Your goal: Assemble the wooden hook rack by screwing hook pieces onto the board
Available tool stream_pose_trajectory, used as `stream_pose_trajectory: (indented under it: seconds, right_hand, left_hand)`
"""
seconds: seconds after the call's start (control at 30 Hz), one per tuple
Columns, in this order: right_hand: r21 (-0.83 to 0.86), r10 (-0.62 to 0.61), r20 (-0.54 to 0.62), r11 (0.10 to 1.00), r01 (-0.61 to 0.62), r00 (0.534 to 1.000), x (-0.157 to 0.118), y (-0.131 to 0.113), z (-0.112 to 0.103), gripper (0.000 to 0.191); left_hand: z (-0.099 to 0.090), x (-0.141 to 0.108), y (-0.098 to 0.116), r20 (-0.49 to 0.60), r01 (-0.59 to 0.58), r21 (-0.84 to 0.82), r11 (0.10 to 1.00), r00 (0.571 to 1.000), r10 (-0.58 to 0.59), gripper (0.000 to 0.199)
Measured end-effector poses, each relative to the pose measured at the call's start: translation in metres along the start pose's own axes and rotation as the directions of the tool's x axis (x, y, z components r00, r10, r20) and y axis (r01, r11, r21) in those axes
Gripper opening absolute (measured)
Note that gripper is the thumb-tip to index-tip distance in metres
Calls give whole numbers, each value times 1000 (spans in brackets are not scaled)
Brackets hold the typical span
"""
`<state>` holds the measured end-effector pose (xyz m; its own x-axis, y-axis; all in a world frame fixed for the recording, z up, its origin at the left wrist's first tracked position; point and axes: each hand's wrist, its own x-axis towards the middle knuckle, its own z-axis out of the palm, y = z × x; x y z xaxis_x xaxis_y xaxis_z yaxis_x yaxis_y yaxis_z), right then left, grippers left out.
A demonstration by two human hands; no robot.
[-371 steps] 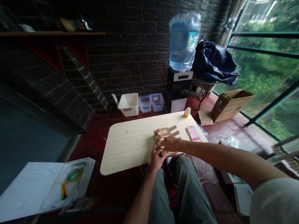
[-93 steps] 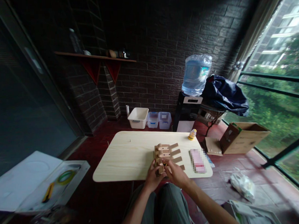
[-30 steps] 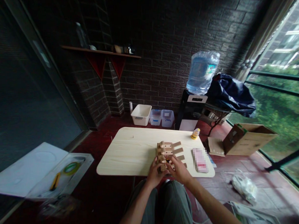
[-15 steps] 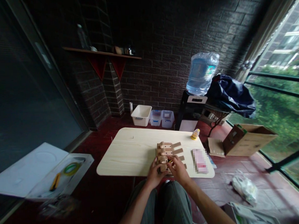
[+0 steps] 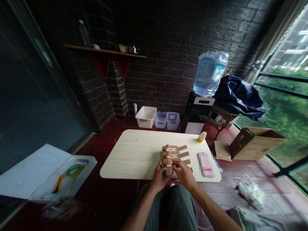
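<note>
On the near part of the pale table lies a wooden assembly (image 5: 170, 149), a base with several rounded blocks and flat slats sticking out to the right. My left hand (image 5: 160, 176) is closed around its near left side, thumb and fingers against the wood. Over the near blocks, my right hand (image 5: 184, 172) has its fingers pinched together on something small, with a bit of yellow and black showing between them. The fingers hide most of that small thing, so its kind is unclear.
The table (image 5: 130, 154) carries a small yellow-capped bottle (image 5: 202, 137) and a blurred pink item (image 5: 206, 164) to the right. A tiny upright piece (image 5: 137, 139) stands far left. An open white case (image 5: 70, 177) with tools lies left; a cardboard box (image 5: 254, 143) stands right.
The view has shifted very slightly. Both hands keep their places on the wooden assembly, with only a small movement of the right fingers.
</note>
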<state>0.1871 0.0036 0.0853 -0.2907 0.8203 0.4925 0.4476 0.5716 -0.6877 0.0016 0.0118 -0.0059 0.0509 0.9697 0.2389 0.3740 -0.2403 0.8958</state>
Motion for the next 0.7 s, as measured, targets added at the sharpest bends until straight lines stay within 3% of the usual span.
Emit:
stream_pose_trajectory:
  seconds: [0.2, 0.37, 0.7]
  right_hand:
    - [-30, -36, -33, 999, 35, 999, 2, -4, 6, 34]
    - [-33, -84, 79, 996, 87, 993, -9, -14, 8, 41]
    - [38, 81, 14, 996, -81, 997, -3, 1, -2, 38]
  left_hand:
    - [0, -1, -3, 5, -6, -1, 1000, 1000, 6, 40]
    - [-1, 0, -4, -9, -6, 10, 1000, 1000, 6, 36]
    - [-1, -1, 2, 1, 4, 10, 1000, 1000, -4, 40]
